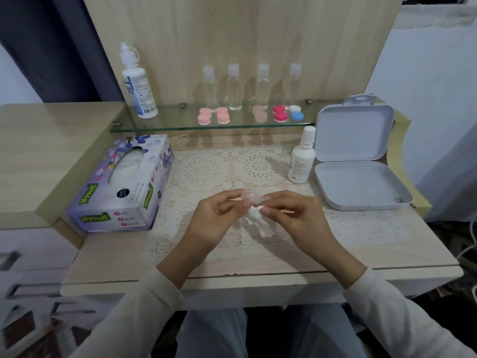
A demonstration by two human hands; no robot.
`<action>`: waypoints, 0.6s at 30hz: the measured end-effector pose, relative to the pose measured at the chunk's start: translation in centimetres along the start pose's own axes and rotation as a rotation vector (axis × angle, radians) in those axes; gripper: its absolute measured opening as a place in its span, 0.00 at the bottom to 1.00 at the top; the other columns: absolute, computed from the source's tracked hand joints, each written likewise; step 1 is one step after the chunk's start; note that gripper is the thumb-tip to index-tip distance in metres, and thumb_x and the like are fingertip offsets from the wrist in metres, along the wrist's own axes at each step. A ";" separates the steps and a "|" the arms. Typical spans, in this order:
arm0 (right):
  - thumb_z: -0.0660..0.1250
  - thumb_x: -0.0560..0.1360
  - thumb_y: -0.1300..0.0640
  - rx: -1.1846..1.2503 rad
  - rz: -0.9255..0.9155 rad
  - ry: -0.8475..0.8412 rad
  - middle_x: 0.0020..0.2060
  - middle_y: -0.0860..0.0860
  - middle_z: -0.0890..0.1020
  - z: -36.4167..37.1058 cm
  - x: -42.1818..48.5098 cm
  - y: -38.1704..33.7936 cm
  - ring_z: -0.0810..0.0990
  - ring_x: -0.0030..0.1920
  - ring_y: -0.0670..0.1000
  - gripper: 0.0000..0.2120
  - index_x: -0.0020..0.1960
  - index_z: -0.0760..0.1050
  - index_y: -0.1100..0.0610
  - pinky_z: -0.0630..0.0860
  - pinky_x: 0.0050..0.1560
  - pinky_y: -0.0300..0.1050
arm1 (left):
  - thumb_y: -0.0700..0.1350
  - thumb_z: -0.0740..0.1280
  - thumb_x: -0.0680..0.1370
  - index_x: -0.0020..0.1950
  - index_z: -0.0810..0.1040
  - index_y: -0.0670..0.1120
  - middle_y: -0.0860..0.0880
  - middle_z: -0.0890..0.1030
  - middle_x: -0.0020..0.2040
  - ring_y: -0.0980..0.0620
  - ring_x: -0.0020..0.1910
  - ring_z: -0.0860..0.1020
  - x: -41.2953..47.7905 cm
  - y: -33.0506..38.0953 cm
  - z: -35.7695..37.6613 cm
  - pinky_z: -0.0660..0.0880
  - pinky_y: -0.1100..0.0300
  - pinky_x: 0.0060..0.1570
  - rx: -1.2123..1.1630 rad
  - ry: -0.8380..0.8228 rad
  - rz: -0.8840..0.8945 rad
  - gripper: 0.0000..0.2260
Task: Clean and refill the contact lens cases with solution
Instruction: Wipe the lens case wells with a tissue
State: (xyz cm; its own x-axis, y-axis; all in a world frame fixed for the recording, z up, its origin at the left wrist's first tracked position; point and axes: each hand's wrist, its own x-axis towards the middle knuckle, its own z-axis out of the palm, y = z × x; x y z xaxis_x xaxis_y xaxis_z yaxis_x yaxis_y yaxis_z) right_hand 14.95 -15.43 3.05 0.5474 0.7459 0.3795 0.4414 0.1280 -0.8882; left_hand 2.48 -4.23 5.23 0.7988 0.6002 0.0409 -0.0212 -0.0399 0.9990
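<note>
Above the lace mat, my left hand (219, 215) pinches a small clear contact lens case (251, 198). My right hand (291, 215) pinches a crumpled white tissue (258, 220) against the case; the tissue hangs down between both hands. A small white solution bottle (301, 158) stands capped at the mat's right edge. A taller solution bottle (136, 83) stands on the glass shelf (180, 125) at the left. Pink cases (214, 116), a red case (280, 113) and a white and blue case (296, 112) lie on that shelf.
A purple tissue box (121, 187) lies left of the lace mat (206, 171). An open white hinged box (358, 161) sits at the right. Several clear empty bottles (235, 86) line the back of the shelf. The desk's front edge (258, 277) is near my wrists.
</note>
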 end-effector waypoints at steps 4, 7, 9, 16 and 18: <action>0.72 0.68 0.63 0.063 0.084 0.080 0.38 0.44 0.84 0.3 -0.2 0.1 0.82 0.41 0.47 0.08 0.42 0.83 0.52 0.79 0.44 0.46 | 0.43 0.72 0.65 0.54 0.74 0.46 0.52 0.83 0.34 0.61 0.36 0.80 -0.7 -0.3 0.8 0.73 0.73 0.36 -0.023 0.081 -0.038 0.18; 0.72 0.68 0.64 0.067 0.121 0.135 0.36 0.44 0.84 0.6 -0.4 -0.1 0.82 0.40 0.50 0.11 0.38 0.82 0.48 0.79 0.43 0.51 | 0.49 0.73 0.57 0.49 0.73 0.46 0.50 0.82 0.33 0.56 0.34 0.79 -0.8 -0.6 1.2 0.75 0.67 0.35 -0.018 0.151 -0.060 0.22; 0.73 0.67 0.63 0.080 0.130 0.157 0.35 0.46 0.84 1.0 -0.6 -0.4 0.81 0.38 0.55 0.11 0.37 0.82 0.46 0.78 0.42 0.54 | 0.50 0.74 0.56 0.46 0.74 0.46 0.49 0.81 0.34 0.55 0.34 0.78 -0.8 -0.7 1.4 0.75 0.65 0.33 0.013 0.175 -0.071 0.22; 0.71 0.69 0.62 0.145 0.189 0.149 0.36 0.53 0.85 1.3 -0.7 -0.6 0.83 0.37 0.56 0.06 0.41 0.83 0.52 0.81 0.40 0.54 | 0.39 0.73 0.68 0.39 0.81 0.43 0.50 0.80 0.33 0.60 0.31 0.75 -0.9 -1.0 0.9 0.72 0.69 0.32 0.017 0.162 -0.014 0.03; 0.69 0.71 0.67 0.168 0.213 0.138 0.35 0.54 0.84 1.0 -0.6 -0.4 0.83 0.34 0.52 0.10 0.42 0.82 0.53 0.81 0.38 0.47 | 0.37 0.71 0.70 0.39 0.79 0.42 0.50 0.80 0.34 0.61 0.31 0.76 -1.0 -1.0 0.3 0.71 0.70 0.32 0.004 0.148 0.021 0.02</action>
State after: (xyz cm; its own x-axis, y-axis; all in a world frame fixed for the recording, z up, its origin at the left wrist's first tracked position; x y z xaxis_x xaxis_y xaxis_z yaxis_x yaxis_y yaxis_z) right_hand 13.76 -15.32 2.93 0.7115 0.6730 0.2019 0.1892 0.0932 -0.9775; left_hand 1.87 -5.02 4.24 0.7012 0.7101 0.0641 -0.0341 -0.0563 0.9978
